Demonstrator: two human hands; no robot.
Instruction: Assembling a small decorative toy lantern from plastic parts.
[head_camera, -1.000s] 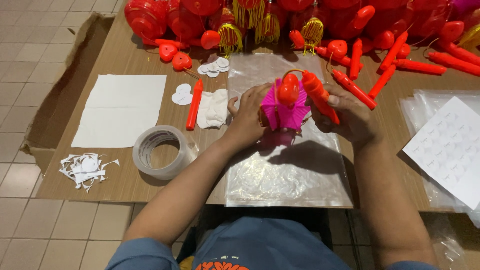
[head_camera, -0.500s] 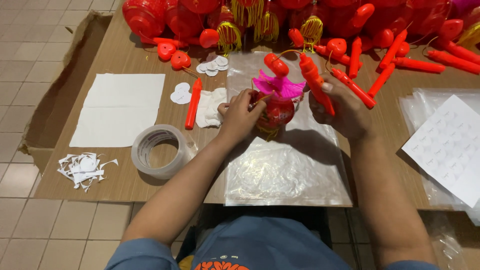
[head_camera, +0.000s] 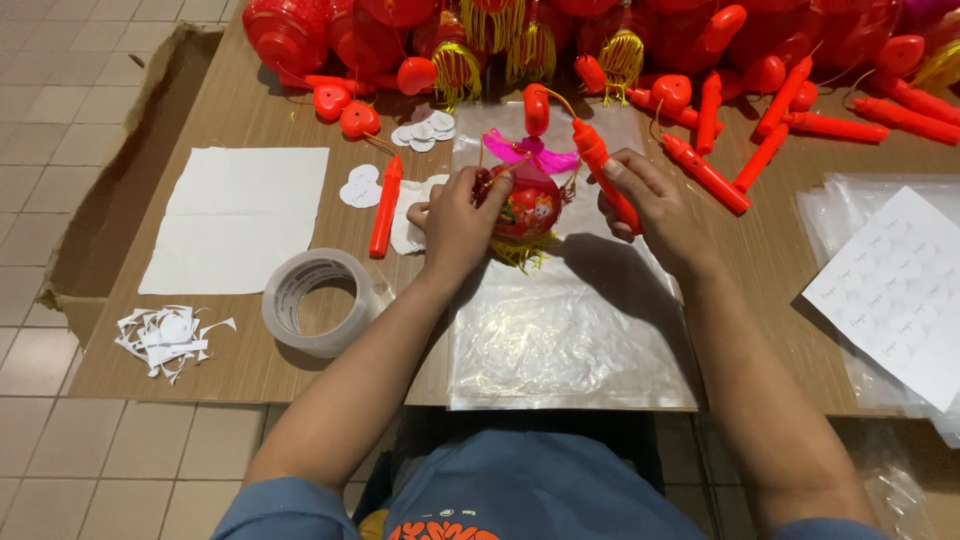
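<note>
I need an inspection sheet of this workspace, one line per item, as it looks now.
Surface: brown cardboard table with clear plastic sheets on it.
Job's things: small red lantern with pink top; red stick.
Clutter: tape roll, white paper, paper scraps, sticker sheet, loose red sticks and lanterns at the far edge.
Grippers: left hand grips the lantern; right hand grips the stick.
Cables: nothing seen.
Surroundings: tiled floor.

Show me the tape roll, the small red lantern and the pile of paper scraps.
tape roll (head_camera: 318, 302), head view, on its front rim.
small red lantern (head_camera: 528, 208), head view, on its round body.
paper scraps (head_camera: 165, 335), head view, mid-pile.
</note>
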